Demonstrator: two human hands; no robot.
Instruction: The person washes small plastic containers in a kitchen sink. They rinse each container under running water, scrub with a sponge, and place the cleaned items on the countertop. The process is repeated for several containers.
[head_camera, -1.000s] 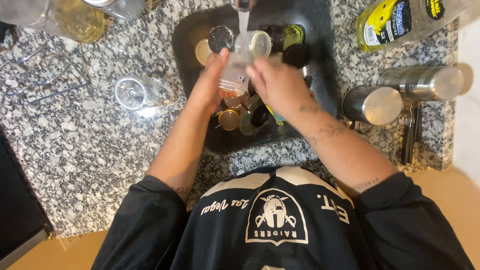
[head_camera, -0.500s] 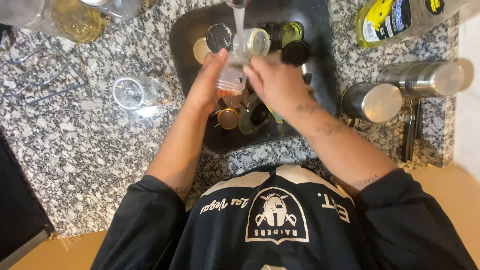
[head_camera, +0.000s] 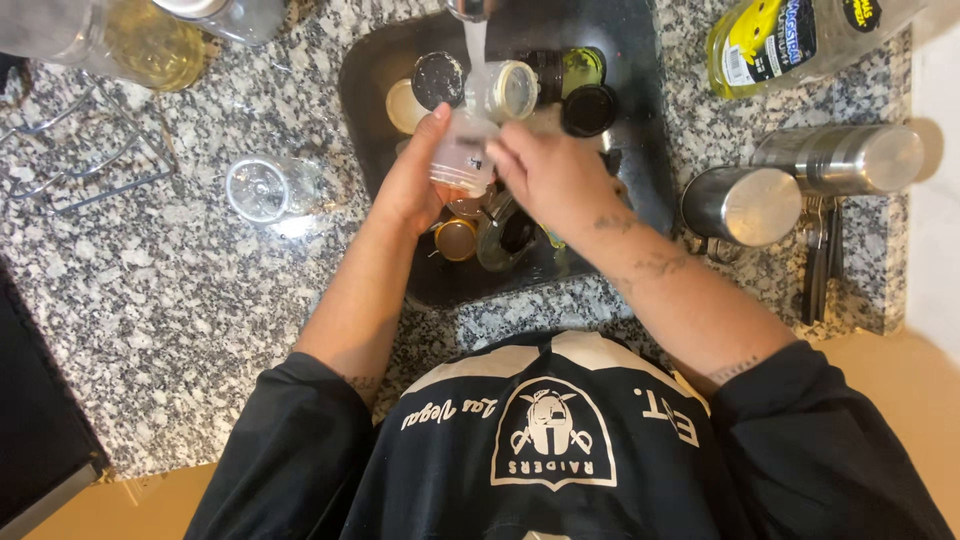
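- A large clear glass jar of yellowish liquid (head_camera: 150, 40) is standing at the far left of the speckled grey granite counter (head_camera: 180, 300), with a bent wire rack (head_camera: 90, 160) lying just beside it.
- A small clear glass jar (head_camera: 265, 188) is lying on its side on the counter, near the left rim of the dark sink (head_camera: 640, 120); it looks free to roll if an elbow is nudging it.
- The left hand (head_camera: 415, 180) is wrapping around a small translucent plastic container (head_camera: 462, 158), gripping it over the sink under a thin stream of tap water (head_camera: 476, 50).
- Wet plastic is likely slippery, so the container could be slipping from the grip and dropping onto the glass jars (head_camera: 500, 235) and the gold metal lid (head_camera: 456, 240) piled below; a hard drop might be chipping glass.
- The right hand (head_camera: 550, 175) is closing over the container's open side, fingers curled against it; whether anything is held in those fingers cannot be told.
- Round dark and pale lids (head_camera: 440, 80) are crowding the sink's far end; water hitting the container could be splashing over the rim.
- A yellow bottle of dish liquid (head_camera: 790, 40) is lying at the counter's back right.
- Two shiny steel cups (head_camera: 745, 205) are lying on their sides to the right, near some metal cutlery (head_camera: 820, 255), well apart from the hands.
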